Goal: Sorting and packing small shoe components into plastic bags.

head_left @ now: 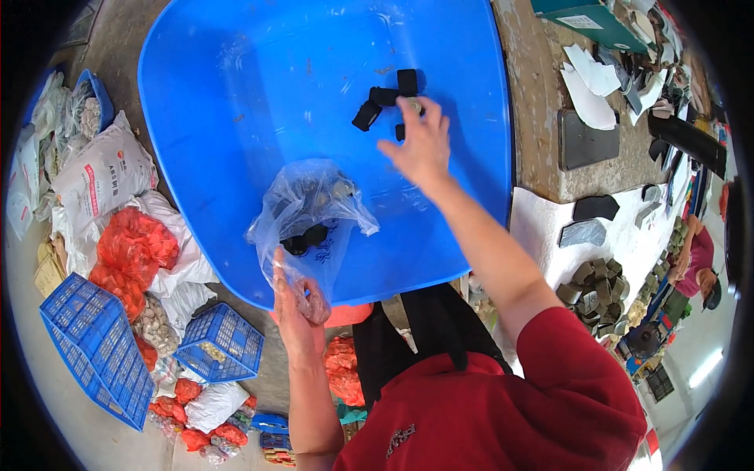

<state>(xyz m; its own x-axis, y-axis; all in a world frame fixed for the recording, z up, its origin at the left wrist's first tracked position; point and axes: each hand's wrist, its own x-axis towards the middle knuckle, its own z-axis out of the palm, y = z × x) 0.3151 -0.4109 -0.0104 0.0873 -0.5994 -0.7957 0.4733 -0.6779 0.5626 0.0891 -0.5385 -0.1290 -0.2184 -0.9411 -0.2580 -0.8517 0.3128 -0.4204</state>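
Observation:
A clear plastic bag (292, 206) lies in the near part of a big blue tub (236, 118), with dark pieces (314, 235) and paler ones showing through it. My left hand (296, 318) is closed on the near end of the bag, at the tub's near rim. Farther in and to the right, my right hand (425, 153) reaches over the tub floor, thumb and fingers apart. At its fingertips is a small greenish-tan round piece (416, 106). Close by lie several black block-like pieces (383, 96), one of them partly beneath the hand.
On the right, a worktable (542, 133) bears a dark flat case (587, 140), white paper scraps (589, 86) and a heap of olive-grey pieces (594, 290). Blue crates (98, 345), white sacks (106, 169) and red bags (129, 247) crowd the left floor. Another person (697, 263) is at far right.

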